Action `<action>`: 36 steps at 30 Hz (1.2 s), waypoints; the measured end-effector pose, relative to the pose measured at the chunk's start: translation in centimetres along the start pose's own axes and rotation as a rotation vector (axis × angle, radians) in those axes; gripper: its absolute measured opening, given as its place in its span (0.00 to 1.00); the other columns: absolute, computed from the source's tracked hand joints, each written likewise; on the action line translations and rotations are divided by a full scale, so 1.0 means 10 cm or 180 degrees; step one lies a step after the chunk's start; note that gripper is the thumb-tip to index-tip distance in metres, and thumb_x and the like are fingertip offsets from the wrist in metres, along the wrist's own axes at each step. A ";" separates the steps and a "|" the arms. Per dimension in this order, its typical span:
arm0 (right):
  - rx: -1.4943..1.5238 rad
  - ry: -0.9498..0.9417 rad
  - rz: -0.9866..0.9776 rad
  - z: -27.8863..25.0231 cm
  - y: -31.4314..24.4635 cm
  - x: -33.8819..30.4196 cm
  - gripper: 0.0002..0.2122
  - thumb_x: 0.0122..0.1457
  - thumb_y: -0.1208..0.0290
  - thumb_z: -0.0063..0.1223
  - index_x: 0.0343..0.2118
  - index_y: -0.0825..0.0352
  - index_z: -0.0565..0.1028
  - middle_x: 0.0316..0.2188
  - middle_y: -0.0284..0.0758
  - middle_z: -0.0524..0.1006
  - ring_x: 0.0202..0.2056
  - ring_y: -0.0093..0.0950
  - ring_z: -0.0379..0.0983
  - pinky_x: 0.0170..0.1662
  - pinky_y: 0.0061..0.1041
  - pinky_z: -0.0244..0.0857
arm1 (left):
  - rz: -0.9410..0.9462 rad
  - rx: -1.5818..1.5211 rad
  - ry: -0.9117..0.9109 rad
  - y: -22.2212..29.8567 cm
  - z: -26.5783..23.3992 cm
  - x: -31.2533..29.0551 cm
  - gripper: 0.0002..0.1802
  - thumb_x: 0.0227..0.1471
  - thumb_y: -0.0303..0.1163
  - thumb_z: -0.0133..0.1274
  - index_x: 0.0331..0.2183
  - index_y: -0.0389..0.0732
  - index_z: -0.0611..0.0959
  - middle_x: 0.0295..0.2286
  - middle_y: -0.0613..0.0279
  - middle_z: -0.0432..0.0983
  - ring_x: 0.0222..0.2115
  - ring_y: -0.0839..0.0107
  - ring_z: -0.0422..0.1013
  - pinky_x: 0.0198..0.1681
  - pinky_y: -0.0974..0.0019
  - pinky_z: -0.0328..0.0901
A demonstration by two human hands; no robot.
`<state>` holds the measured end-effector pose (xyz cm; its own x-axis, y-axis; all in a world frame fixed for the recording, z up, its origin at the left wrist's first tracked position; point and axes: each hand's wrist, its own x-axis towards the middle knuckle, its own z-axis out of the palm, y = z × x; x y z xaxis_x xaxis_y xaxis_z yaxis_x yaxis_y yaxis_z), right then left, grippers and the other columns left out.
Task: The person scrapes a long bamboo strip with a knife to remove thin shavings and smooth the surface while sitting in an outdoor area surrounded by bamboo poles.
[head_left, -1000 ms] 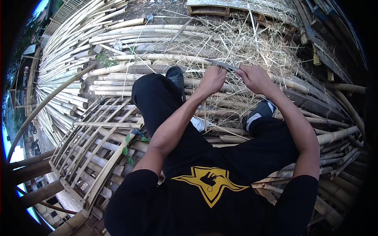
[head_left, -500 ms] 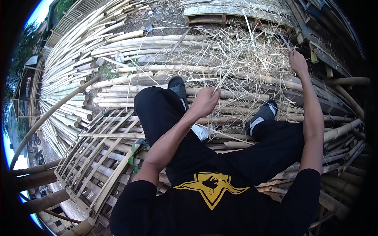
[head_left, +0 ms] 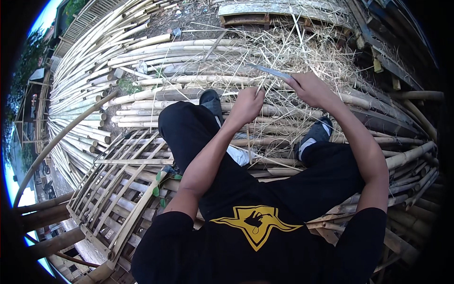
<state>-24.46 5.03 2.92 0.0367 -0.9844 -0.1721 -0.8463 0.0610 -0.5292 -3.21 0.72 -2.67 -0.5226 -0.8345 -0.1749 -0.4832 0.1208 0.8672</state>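
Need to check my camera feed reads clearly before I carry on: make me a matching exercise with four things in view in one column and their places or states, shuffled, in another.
Things
1. Knife
2. Slatted lattice
3. Yellow emblem
4. Loose strips

Places or states
A. On the front of the black shirt
B. Pale, thin and tangled
C. Held in the right hand, blade pointing left
D. To the left of the left leg

Pairs: 1-C, 2-D, 3-A, 4-B
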 end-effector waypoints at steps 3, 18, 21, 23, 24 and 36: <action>-0.0308 -0.0012 -0.0157 0.08 0.05 0.01 0.23 0.63 0.53 0.34 0.26 0.70 0.71 0.19 0.46 0.72 0.24 0.46 0.69 0.30 0.42 0.61 | 0.0137 0.0125 0.0162 0.03 0.02 -0.05 0.23 0.56 0.40 0.42 0.19 0.28 0.70 0.11 0.51 0.62 0.13 0.68 0.58 0.21 0.57 0.56; -0.0277 0.1703 0.1819 -0.93 2.10 -0.06 0.29 0.61 0.46 0.30 0.31 0.73 0.73 0.31 0.52 0.75 0.40 0.50 0.70 0.41 0.42 0.61 | -0.0250 0.0075 -0.0513 0.01 -0.10 -0.16 0.24 0.57 0.42 0.44 0.20 0.30 0.71 0.12 0.60 0.64 0.16 0.75 0.60 0.22 0.62 0.58; -0.0112 0.1477 0.0753 -0.73 1.36 0.02 0.27 0.62 0.48 0.34 0.25 0.74 0.68 0.18 0.47 0.70 0.23 0.42 0.64 0.31 0.38 0.57 | -0.0094 0.0030 -0.0461 -0.01 -0.02 -0.09 0.24 0.56 0.42 0.44 0.19 0.30 0.70 0.12 0.59 0.63 0.16 0.73 0.60 0.22 0.61 0.57; -0.0050 0.0989 0.0314 -0.56 0.93 0.07 0.27 0.63 0.49 0.33 0.23 0.73 0.68 0.16 0.44 0.68 0.20 0.38 0.61 0.29 0.36 0.57 | -0.0043 0.0093 -0.0384 -0.05 0.01 -0.08 0.24 0.56 0.42 0.44 0.19 0.30 0.70 0.12 0.56 0.64 0.16 0.71 0.60 0.23 0.60 0.57; -0.0047 0.0709 0.0210 -0.49 0.68 0.09 0.27 0.63 0.49 0.32 0.23 0.73 0.68 0.16 0.43 0.67 0.19 0.37 0.61 0.28 0.36 0.57 | 0.0025 0.0139 -0.0290 -0.05 0.01 -0.06 0.24 0.56 0.42 0.43 0.19 0.29 0.70 0.12 0.53 0.64 0.16 0.69 0.60 0.23 0.58 0.57; -0.0906 0.1140 0.1350 -0.66 1.65 0.21 0.28 0.63 0.49 0.25 0.29 0.70 0.73 0.25 0.49 0.75 0.31 0.49 0.72 0.36 0.46 0.62 | 0.0244 0.0298 -0.0297 0.03 -0.03 -0.38 0.20 0.56 0.37 0.43 0.21 0.29 0.72 0.12 0.50 0.64 0.14 0.63 0.64 0.22 0.57 0.58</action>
<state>-41.84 2.91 -0.62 -0.4723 -0.8815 -0.0034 -0.8584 0.4608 -0.2253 -1.18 3.75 -1.63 -0.6215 -0.7677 -0.1562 -0.5005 0.2357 0.8330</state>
